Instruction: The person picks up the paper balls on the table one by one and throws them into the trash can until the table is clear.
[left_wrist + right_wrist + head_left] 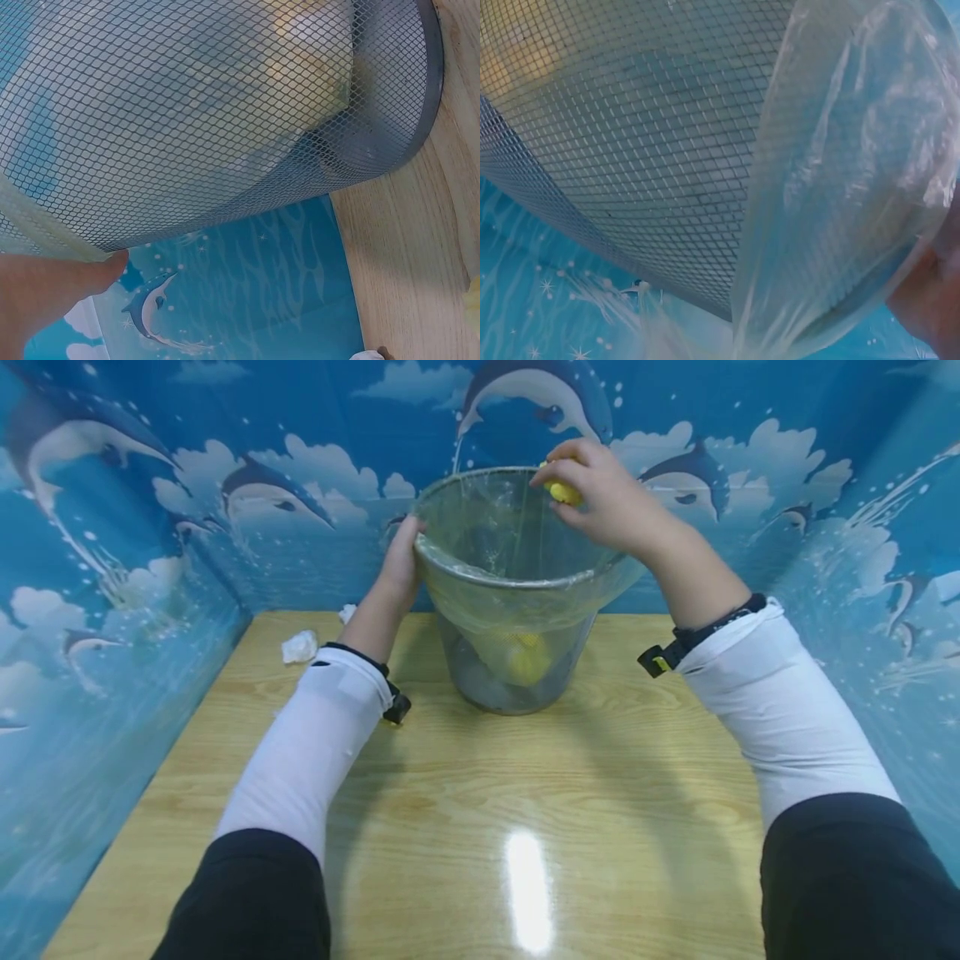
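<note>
A small yellow thing (562, 491) is pinched in the right hand (600, 497), whose grip is curled around it just above the far right rim of a mesh bin (517, 602); what the yellow thing is cannot be told. The bin stands upright toward the back of the wooden worktop (480, 793) and is lined with a clear plastic bag (615, 581) folded out over its rim, hanging loosely down the outside on the right. Through the mesh a yellow lump (525, 656) shows at the bottom of the bin. The left hand (401, 568) rests against the bin's left side just under the rim, its fingers lying along the mesh and bag; whether they clasp the rim cannot be told. Both arms wear white sleeves with dark wrist straps. Two crumpled white paper scraps (300, 646) lie on the worktop to the left of the bin, near the back corner. Blue walls printed with dolphins (262, 493) and clouds close in the worktop on three sides
</note>
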The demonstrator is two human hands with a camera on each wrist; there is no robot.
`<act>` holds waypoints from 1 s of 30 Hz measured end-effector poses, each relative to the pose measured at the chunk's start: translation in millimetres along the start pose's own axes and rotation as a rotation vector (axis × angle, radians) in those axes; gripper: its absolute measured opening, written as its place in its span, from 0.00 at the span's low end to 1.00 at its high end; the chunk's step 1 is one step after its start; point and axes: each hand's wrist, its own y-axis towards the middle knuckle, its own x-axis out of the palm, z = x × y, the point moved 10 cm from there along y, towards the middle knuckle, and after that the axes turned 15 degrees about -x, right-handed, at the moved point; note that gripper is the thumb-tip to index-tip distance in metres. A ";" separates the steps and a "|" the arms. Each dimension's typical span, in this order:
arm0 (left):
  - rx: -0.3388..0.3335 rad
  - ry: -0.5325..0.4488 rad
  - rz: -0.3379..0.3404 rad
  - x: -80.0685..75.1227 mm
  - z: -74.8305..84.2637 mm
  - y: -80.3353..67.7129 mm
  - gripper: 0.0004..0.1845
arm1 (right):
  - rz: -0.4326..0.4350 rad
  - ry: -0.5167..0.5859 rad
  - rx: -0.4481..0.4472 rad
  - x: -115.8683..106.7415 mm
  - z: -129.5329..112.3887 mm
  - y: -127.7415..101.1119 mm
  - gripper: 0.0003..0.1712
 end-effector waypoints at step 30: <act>-0.003 0.024 0.011 -0.8 -0.4 -1.2 0.10 | 0.074 0.175 0.288 3.6 46.1 -34.5 0.41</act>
